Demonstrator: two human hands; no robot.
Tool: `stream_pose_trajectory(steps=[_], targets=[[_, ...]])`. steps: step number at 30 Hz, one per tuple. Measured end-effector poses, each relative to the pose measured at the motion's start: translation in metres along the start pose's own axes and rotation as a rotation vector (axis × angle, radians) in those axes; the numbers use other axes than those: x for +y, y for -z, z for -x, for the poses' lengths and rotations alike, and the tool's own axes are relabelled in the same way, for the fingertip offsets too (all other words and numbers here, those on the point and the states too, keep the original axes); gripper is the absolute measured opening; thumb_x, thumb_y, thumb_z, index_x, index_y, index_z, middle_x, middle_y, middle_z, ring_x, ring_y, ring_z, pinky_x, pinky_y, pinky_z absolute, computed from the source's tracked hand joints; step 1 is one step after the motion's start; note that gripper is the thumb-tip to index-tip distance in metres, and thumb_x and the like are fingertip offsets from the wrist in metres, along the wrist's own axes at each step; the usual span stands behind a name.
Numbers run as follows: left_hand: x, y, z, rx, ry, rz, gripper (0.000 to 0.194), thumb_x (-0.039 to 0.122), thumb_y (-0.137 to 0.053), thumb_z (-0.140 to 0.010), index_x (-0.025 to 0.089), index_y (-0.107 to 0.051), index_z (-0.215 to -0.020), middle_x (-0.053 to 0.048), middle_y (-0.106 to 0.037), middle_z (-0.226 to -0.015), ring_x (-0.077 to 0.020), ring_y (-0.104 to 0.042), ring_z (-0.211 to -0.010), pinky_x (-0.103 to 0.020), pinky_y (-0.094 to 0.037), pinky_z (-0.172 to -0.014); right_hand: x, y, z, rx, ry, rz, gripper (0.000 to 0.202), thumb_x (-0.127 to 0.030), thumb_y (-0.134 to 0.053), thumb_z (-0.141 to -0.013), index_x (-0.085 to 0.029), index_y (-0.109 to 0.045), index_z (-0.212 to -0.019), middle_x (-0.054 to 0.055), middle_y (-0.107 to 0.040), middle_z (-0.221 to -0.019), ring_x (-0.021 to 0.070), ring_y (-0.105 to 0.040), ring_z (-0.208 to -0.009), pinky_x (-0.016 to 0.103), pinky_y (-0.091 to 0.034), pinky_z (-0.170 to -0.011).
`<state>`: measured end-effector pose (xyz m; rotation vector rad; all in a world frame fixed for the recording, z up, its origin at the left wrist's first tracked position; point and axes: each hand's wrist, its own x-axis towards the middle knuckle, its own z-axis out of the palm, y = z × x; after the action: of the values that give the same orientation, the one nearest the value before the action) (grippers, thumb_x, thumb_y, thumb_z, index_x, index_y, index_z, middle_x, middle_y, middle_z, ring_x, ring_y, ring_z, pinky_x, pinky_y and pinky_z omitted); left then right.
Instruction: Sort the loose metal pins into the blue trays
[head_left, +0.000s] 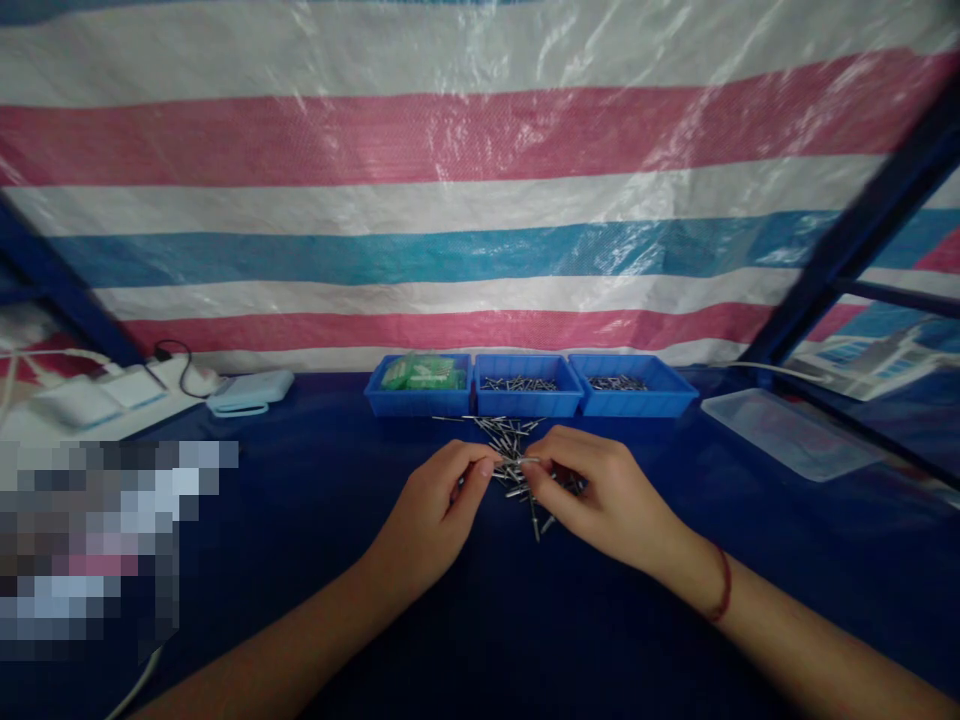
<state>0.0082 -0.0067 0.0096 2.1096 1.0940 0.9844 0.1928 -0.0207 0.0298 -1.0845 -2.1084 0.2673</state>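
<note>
A loose pile of thin silver metal pins (504, 432), several with a thicker part like blind rivets, lies on the dark blue table. Over the pile's left side, my left hand (442, 505) is closed, with thumb and forefinger pinched at one end of a slim metal pin (530, 461). My right hand (596, 490) pinches the other end of it between thumb and fingertips. The two hands are a short gap apart, and the fingers partly hide the pin. More pins show under and beside my right hand.
Behind the pile stand three blue bins: the left bin (420, 403) has green packets, the middle bin (527, 404) and right bin (637, 404) small metal pieces. A clear plastic lid (795, 435) lies right. A light blue case (251, 390) and power strip (142, 400) sit left.
</note>
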Motion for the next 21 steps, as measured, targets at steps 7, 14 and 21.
stream_pose_trajectory(steps=[7,14,21], targets=[[-0.005,0.000,0.000,0.032,0.069,-0.030,0.024,0.027,-0.045,-0.090,0.020,-0.052,-0.111,-0.003,-0.061,-0.091,-0.0152,-0.057,-0.078,-0.028,-0.045,-0.066,0.050,0.046,-0.007,0.446,-0.294,0.462,0.025,-0.034,-0.048,-0.086,-0.017,-0.063,-0.075,0.006,-0.064,-0.067,0.0171,-0.058,-0.060,0.028,-0.039,-0.057],[-0.018,0.013,-0.004,-0.077,-0.074,-0.488,0.027,0.029,-0.050,-0.087,0.018,-0.056,-0.110,-0.007,-0.062,-0.100,-0.0237,-0.054,-0.095,-0.041,-0.042,-0.085,0.093,0.056,-0.003,0.243,-0.490,0.766,0.033,-0.042,-0.047,-0.084,-0.016,-0.067,-0.079,0.011,-0.066,-0.074,0.0226,-0.060,-0.062,0.030,-0.036,-0.052],[-0.023,0.017,-0.009,-0.170,-0.025,-0.628,0.020,0.028,-0.047,-0.089,0.017,-0.063,-0.090,-0.007,-0.061,-0.093,-0.0215,-0.055,-0.086,-0.036,-0.044,-0.078,0.047,0.022,-0.005,0.123,-0.255,0.447,0.024,-0.035,-0.049,-0.084,-0.017,-0.066,-0.084,0.007,-0.065,-0.079,0.0178,-0.059,-0.066,0.030,-0.043,-0.060]])
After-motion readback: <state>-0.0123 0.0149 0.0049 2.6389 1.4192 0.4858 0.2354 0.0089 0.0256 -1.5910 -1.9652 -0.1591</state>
